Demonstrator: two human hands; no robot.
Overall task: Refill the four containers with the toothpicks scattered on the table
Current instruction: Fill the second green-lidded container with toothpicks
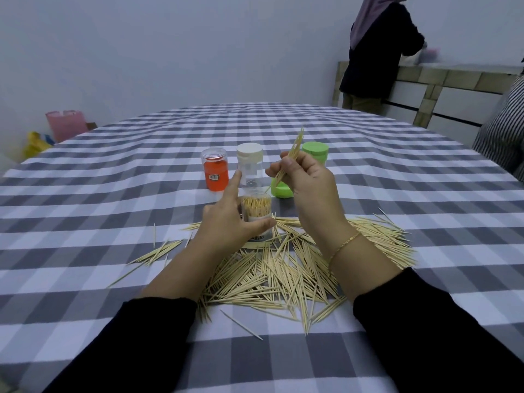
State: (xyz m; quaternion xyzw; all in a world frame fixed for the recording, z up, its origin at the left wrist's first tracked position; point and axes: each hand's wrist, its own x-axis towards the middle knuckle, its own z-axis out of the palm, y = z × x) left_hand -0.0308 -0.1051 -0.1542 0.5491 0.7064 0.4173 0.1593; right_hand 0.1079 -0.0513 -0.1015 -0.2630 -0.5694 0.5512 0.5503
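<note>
A heap of scattered toothpicks (272, 273) lies on the checked tablecloth (113, 194) in front of me. My left hand (229, 219) grips a clear open container (256, 211) packed with upright toothpicks; its index finger points up. Above and to the right of it, my right hand (306, 180) pinches a small bundle of toothpicks (292, 154), tilted up and away. Behind stand an orange container (215, 171), a clear container with a white lid (250, 165) and a green container (314, 151). A green lid or container (280, 190) sits partly hidden by my right hand.
A person in dark clothes (380, 52) stands at a counter at the back right. A striped sleeve (502, 131) shows at the right edge. A pink bin (66, 124) and a yellow bag (35, 144) sit on the floor beyond the table's left side.
</note>
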